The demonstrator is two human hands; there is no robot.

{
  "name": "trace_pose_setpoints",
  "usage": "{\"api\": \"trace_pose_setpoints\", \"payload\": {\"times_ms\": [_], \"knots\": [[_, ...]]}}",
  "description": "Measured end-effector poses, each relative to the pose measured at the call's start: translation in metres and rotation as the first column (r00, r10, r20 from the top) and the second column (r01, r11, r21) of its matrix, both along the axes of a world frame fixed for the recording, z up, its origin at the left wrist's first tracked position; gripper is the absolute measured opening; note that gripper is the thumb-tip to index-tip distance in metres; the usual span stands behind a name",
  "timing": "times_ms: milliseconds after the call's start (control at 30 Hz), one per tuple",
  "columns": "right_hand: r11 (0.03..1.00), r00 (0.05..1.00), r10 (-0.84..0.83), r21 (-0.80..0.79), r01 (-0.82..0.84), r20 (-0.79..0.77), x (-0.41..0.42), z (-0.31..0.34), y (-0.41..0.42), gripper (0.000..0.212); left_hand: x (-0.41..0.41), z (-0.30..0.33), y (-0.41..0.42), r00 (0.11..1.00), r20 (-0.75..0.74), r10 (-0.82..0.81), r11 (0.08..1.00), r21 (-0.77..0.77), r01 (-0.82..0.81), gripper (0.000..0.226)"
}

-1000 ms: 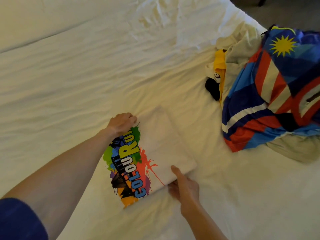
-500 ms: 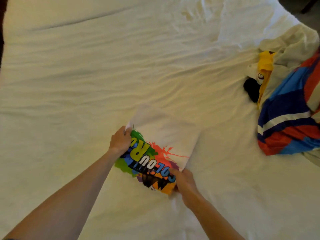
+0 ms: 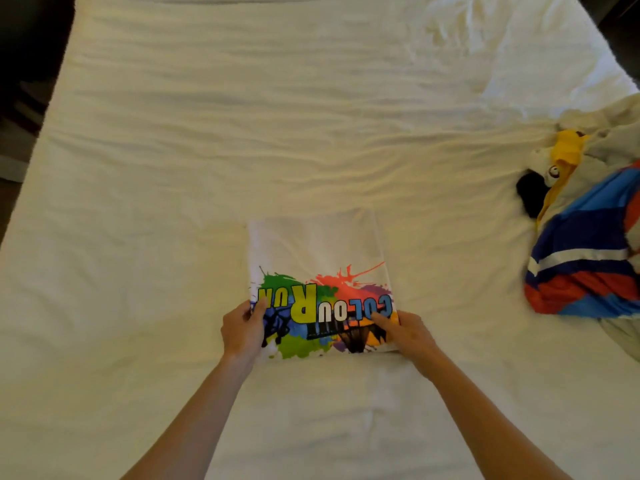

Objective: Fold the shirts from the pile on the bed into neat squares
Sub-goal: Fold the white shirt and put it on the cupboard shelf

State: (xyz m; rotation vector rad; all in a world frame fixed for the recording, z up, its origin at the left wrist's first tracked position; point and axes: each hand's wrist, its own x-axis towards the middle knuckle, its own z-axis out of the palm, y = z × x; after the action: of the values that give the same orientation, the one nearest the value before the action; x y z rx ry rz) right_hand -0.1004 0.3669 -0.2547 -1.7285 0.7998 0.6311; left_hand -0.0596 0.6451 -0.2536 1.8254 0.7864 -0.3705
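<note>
A white shirt (image 3: 315, 251) with a bright "COLOUR RUN" splash print lies folded into a rough square at the middle of the bed, its print upside down to me. My left hand (image 3: 242, 332) pinches its near left corner, thumb on top of the print. My right hand (image 3: 407, 332) holds the near right corner, with the thumb lying on the print and the fingers under the edge. The pile of unfolded shirts (image 3: 588, 244) sits at the right edge, topped by a blue, red and white striped one.
The white bed sheet (image 3: 242, 133) is wrinkled and spreads wide to the left and behind the folded shirt. A yellow garment (image 3: 568, 150) and a black item (image 3: 531, 194) stick out of the pile. Dark floor (image 3: 27, 64) shows past the bed's left edge.
The folded shirt has been turned and drawn left from beside the pile until it lies square to me. Both hands shifted to its near corners. My view swung left.
</note>
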Motion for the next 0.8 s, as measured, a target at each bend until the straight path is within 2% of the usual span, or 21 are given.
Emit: {"api": "trace_pose_setpoints", "payload": {"times_ms": [100,167,200,300,367,433,533,600,667,733,800], "knots": [[0.983,0.988,0.12,0.152,-0.105,-0.1,-0.03,0.007,-0.004,0.019,-0.014,-0.001,0.017,0.99,-0.141,0.018,0.984,-0.171,-0.042,0.029],[0.975,0.971,0.178,0.162,-0.152,-0.16,-0.043,0.01,-0.004,0.023,-0.027,0.004,0.022,0.979,-0.195,-0.059,0.99,-0.137,0.032,0.033],[0.978,0.971,0.17,0.153,-0.145,-0.165,-0.045,0.012,-0.003,0.023,-0.032,0.007,0.022,0.984,-0.168,-0.062,0.997,-0.063,0.052,0.035],[0.998,0.993,0.05,0.054,-0.044,-0.11,-0.029,0.014,0.0,0.026,-0.023,0.025,0.009,1.0,-0.001,-0.001,0.986,0.164,0.001,0.03],[0.999,0.999,-0.03,-0.043,0.029,-0.015,-0.012,0.01,0.002,0.031,-0.014,0.028,-0.002,0.999,0.032,-0.025,0.977,0.212,0.018,0.038],[0.994,0.996,-0.057,-0.09,0.063,0.063,0.001,0.008,0.006,0.031,-0.006,0.023,-0.008,0.999,-0.028,-0.023,0.977,0.211,0.029,0.045],[0.996,0.991,-0.078,-0.029,0.081,0.106,0.007,0.007,0.01,0.021,0.003,0.012,-0.005,0.99,-0.142,-0.008,0.993,0.115,0.025,0.048],[0.995,0.99,-0.097,0.014,0.096,0.1,0.003,0.008,0.011,0.012,0.007,0.008,-0.001,0.982,-0.187,-0.036,0.992,0.115,0.058,0.048],[0.994,0.992,-0.11,0.031,0.108,0.068,-0.007,0.007,0.009,0.013,0.011,0.01,-0.003,0.977,-0.203,-0.073,0.971,0.207,0.116,0.045],[0.989,0.99,-0.14,0.056,0.138,0.024,-0.02,0.008,0.007,0.019,0.014,0.017,-0.013,0.971,-0.204,-0.125,0.902,0.385,0.197,0.036],[0.981,0.984,-0.178,0.073,0.177,-0.001,-0.033,0.006,0.004,0.02,0.014,0.024,-0.031,0.97,-0.165,-0.177,0.796,0.556,0.24,0.053]]}}
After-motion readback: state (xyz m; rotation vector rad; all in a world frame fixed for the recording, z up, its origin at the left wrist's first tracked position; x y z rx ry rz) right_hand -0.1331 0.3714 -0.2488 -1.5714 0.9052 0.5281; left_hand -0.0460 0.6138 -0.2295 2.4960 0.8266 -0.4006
